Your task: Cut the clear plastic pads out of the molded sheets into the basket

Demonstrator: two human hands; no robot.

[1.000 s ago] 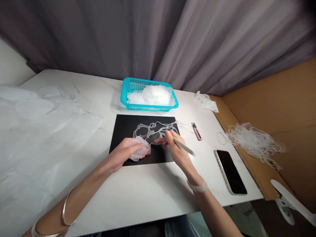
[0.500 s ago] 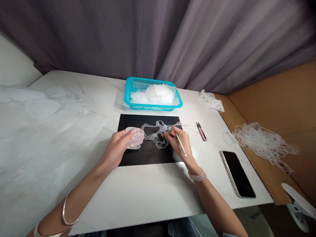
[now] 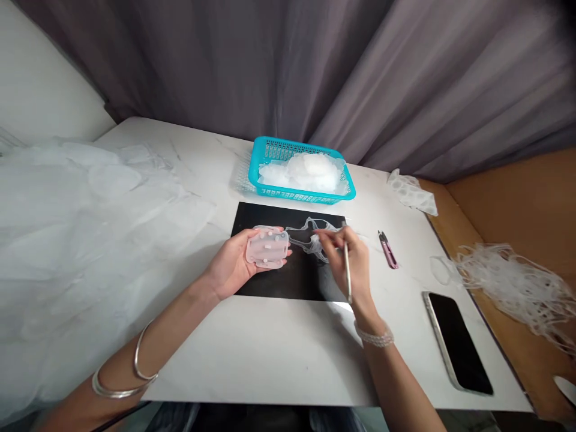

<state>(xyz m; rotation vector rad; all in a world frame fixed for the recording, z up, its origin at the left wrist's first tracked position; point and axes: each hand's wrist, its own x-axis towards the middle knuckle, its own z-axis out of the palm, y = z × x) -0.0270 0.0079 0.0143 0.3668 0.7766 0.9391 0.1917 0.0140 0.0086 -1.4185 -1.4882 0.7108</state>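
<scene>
Fingers point(image 3: 284, 254) of the left hand point(image 3: 231, 267) curl around a translucent pinkish mould point(image 3: 267, 247) from below. It seems light and soft, so its flat edges look like a good place for holding. Next to it, on a black sheet point(image 3: 261, 213), lies a thin clear film web point(image 3: 306, 235), which looks soft and easy to tear. Behind, a turquoise plastic basket point(image 3: 274, 147) carries a heap of clear pieces point(image 3: 310, 171). Fingers point(image 3: 335, 237) of the right hand point(image 3: 355, 264) are closed on a slim pick point(image 3: 347, 279), close to the web. Further right lie pink thread snips point(image 3: 387, 249) and a tangle of clear strips point(image 3: 508, 288).
</scene>
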